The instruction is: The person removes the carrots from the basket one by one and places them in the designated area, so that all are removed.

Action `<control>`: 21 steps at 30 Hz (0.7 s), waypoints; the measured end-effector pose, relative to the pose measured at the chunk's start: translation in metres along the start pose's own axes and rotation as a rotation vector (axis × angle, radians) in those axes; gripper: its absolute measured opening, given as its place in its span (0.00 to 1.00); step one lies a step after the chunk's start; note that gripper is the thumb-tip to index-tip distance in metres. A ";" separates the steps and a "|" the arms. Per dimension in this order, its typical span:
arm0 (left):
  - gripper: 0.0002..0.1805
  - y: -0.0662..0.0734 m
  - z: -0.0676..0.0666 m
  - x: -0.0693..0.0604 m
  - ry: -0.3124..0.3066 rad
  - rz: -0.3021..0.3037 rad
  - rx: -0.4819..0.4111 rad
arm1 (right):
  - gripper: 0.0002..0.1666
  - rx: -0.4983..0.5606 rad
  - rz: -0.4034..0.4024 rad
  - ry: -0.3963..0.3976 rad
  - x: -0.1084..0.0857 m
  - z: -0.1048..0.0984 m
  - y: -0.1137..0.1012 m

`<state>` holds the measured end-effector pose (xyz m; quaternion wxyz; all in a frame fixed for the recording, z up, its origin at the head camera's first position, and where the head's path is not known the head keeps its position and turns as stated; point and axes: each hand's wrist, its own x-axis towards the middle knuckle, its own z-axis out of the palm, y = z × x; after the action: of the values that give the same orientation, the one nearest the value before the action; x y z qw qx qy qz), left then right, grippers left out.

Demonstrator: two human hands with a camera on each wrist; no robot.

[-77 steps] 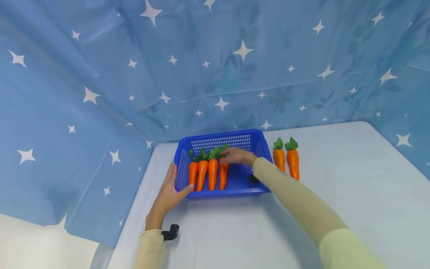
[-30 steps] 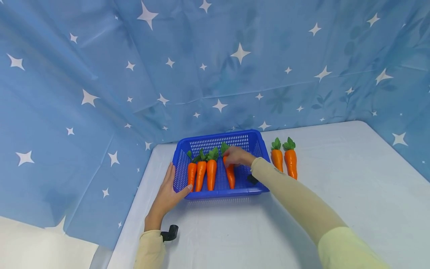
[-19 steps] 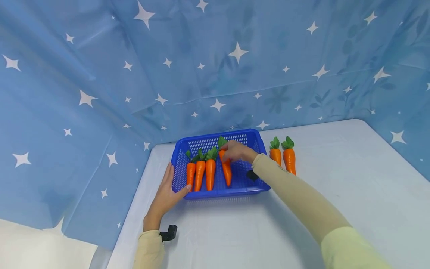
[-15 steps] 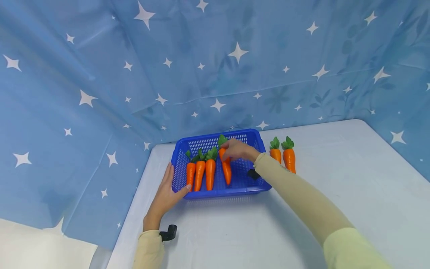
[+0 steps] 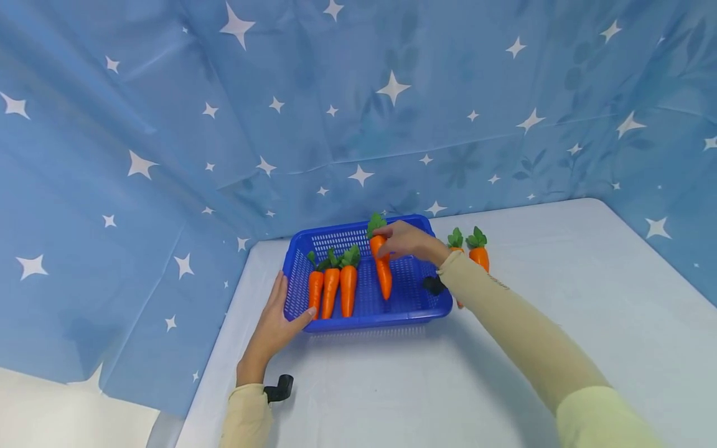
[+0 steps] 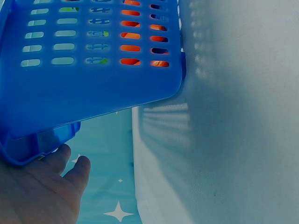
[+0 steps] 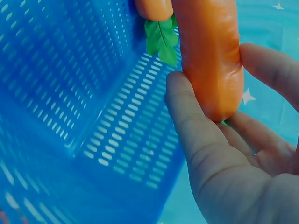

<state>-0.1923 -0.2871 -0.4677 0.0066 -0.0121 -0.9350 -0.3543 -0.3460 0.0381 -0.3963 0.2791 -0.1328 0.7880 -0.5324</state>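
Observation:
In the head view, my right hand (image 5: 406, 241) pinches a leafy orange carrot (image 5: 382, 267) over the blue basket (image 5: 364, 321). The right wrist view shows the thumb on one side of this carrot (image 7: 210, 60) and fingers on the other. Inside the basket, 3 more carrots lie side by side at the left: an outer one (image 5: 315, 292), a middle one (image 5: 330, 291) and an inner one (image 5: 348, 289). My left hand (image 5: 274, 333) rests against the basket's front left corner, its fingers straight along the left side and the thumb over the front rim.
On the white table (image 5: 358, 392), right of the basket, lie a carrot (image 5: 478, 256) and another carrot (image 5: 455, 238), both partly hidden by my right sleeve. A blue star-patterned cloth (image 5: 313, 137) hangs behind and to the left.
My right hand has lifted the carrot from beside the others, moving it to the right and up. The left hand has stayed at the basket's corner.

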 end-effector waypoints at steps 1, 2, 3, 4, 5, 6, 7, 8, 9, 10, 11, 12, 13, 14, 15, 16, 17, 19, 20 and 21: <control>0.63 0.000 0.000 0.000 0.001 0.003 0.000 | 0.44 0.004 -0.004 0.002 -0.002 -0.002 0.000; 0.63 -0.001 0.000 0.000 0.003 0.005 0.002 | 0.44 0.008 -0.009 0.003 -0.004 -0.004 0.001; 0.63 -0.001 0.000 0.000 0.004 0.006 0.004 | 0.43 0.002 -0.017 0.006 -0.006 -0.006 0.001; 0.62 -0.001 0.000 0.000 0.005 0.008 0.004 | 0.43 -0.003 -0.024 0.009 -0.007 -0.009 0.002; 0.62 -0.001 0.000 0.000 0.005 0.009 0.004 | 0.43 -0.009 -0.029 0.013 -0.009 -0.011 0.002; 0.63 -0.002 0.001 0.000 0.005 0.010 0.005 | 0.43 -0.019 -0.035 0.014 -0.011 -0.013 0.003; 0.63 -0.002 0.001 0.000 0.005 0.009 0.006 | 0.42 -0.029 -0.038 0.018 -0.013 -0.016 0.004; 0.63 -0.002 0.001 0.000 0.003 0.009 0.007 | 0.42 -0.039 -0.041 0.021 -0.015 -0.019 0.005; 0.63 -0.002 0.001 0.000 0.003 0.009 0.005 | 0.42 -0.048 -0.043 0.022 -0.017 -0.022 0.006; 0.63 -0.002 0.001 0.000 0.002 0.009 0.004 | 0.42 -0.049 -0.042 0.023 -0.019 -0.025 0.006; 0.63 -0.002 0.001 0.000 0.002 0.011 0.004 | 0.42 -0.049 -0.039 0.024 -0.021 -0.027 0.007; 0.63 -0.002 0.001 0.000 0.003 0.013 0.005 | 0.43 -0.053 -0.038 0.026 -0.024 -0.031 0.007; 0.63 -0.002 0.001 0.000 0.004 0.014 0.005 | 0.43 -0.052 -0.038 0.030 -0.026 -0.034 0.008; 0.63 -0.003 0.001 0.000 0.006 0.017 0.004 | 0.43 -0.049 -0.040 0.031 -0.029 -0.037 0.009; 0.63 -0.003 0.001 0.000 0.007 0.020 0.005 | 0.43 -0.043 -0.040 0.035 -0.031 -0.040 0.010; 0.63 -0.003 0.001 0.000 0.008 0.023 0.006 | 0.43 -0.036 -0.040 0.040 -0.033 -0.042 0.011; 0.63 -0.003 0.001 0.001 0.009 0.024 0.006 | 0.44 -0.038 -0.046 0.040 -0.035 -0.045 0.013; 0.63 -0.004 0.002 0.001 0.007 0.024 0.006 | 0.44 -0.051 -0.056 0.044 -0.040 -0.052 0.016; 0.63 -0.004 0.002 0.001 0.006 0.023 0.007 | 0.44 -0.058 -0.058 0.045 -0.042 -0.054 0.017; 0.63 -0.004 0.002 0.002 0.004 0.022 0.008 | 0.44 -0.068 -0.060 0.050 -0.045 -0.057 0.019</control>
<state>-0.1941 -0.2886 -0.4717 0.0125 -0.0214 -0.9362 -0.3506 -0.3416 0.1121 -0.3843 0.2386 -0.1524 0.8082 -0.5164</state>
